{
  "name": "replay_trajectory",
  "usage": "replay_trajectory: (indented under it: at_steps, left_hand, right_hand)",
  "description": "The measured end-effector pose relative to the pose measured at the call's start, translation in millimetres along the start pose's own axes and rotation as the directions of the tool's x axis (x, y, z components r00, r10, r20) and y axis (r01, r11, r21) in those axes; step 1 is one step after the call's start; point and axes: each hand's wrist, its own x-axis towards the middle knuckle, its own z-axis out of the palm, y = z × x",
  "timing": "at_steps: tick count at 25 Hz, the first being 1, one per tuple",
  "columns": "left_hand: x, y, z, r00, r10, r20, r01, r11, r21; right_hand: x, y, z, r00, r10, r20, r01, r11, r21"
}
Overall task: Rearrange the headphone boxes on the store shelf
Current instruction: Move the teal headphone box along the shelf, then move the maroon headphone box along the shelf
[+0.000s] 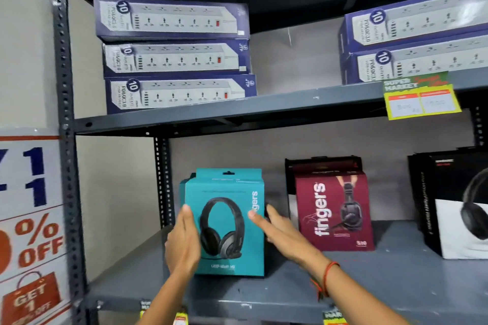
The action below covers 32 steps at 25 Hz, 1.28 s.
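Your left hand point(183, 241) was flat against the left edge of the teal headphone box point(229, 224), fingers extended, touching it; your right hand point(280, 232) was on the right edge, thumb across the front face, remaining fingers behind the side; so both hands grasped the box between them; red thread band point(328, 276) on your right wrist. Box stood upright on the lower shelf point(290, 287), left portion, near the perforated upright; a second teal box point(184, 187) sat directly behind it, touching or not I couldn't tell. Further right, maroon headphone box point(334, 212) upright, apart from the teal one; black-and-white headphone box point(459, 206) at the far right. Upper shelf point(237, 111): three stacked power strip boxes point(174, 57) left, two more right; yellow price tag point(421, 99) on its front edge.
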Motion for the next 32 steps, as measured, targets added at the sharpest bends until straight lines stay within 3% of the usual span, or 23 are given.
replay_trajectory:
  at_steps: [4, 14, 17, 19, 22, 24, 25, 27, 30, 32]
  left_hand:
    - [41, -29, -7, 0.993, -0.097, 0.061, 0.098, 0.995, -0.007]
    - [72, -60, 7, 0.986, -0.047, 0.163, 0.079, 0.977, -0.197]
    - [61, -42, 10, 0.982, 0.174, -0.07, -0.18, 0.979, -0.091]
    - [48, -15, 17, 0.899, 0.401, -0.179, -0.409, 0.912, -0.012]
    - [20, 33, 46, 0.717, 0.686, -0.126, -0.695, 0.717, -0.051]
    - [-9, 64, 76, 0.628, 0.778, -0.023, -0.773, 0.62, -0.132]
    - [-23, 75, 92, 0.615, 0.787, 0.044, -0.772, 0.613, -0.168]
    - [-49, 82, 127, 0.658, 0.734, 0.168, -0.697, 0.678, -0.236]
    - [-66, 66, 174, 0.795, 0.49, 0.358, -0.415, 0.869, -0.268]
    - [-69, 56, 197, 0.848, 0.283, 0.449, -0.204, 0.955, -0.217]
  right_hand:
    - [18, -8, 39, 1.0, -0.007, 0.008, 0.006, 0.999, 0.045]
    - [29, -14, 60, 0.999, -0.039, 0.006, 0.039, 0.999, -0.038]
    - [27, -14, 47, 0.998, -0.021, -0.066, 0.013, 0.993, -0.115]
    - [23, -16, 26, 0.981, -0.075, -0.177, 0.054, 0.991, -0.12]
    - [8, -30, -21, 0.878, -0.183, -0.441, 0.163, 0.983, -0.084]
    - [-6, -32, -64, 0.771, -0.224, -0.596, 0.204, 0.974, -0.103]
    - [-14, -29, -84, 0.726, -0.23, -0.649, 0.204, 0.972, -0.116]
    - [-29, -5, -120, 0.683, -0.188, -0.706, 0.154, 0.982, -0.112]
    - [-42, 41, -153, 0.73, -0.039, -0.682, 0.008, 0.999, -0.048]
    - [-43, 69, -168, 0.793, 0.097, -0.602, -0.122, 0.993, -0.002]
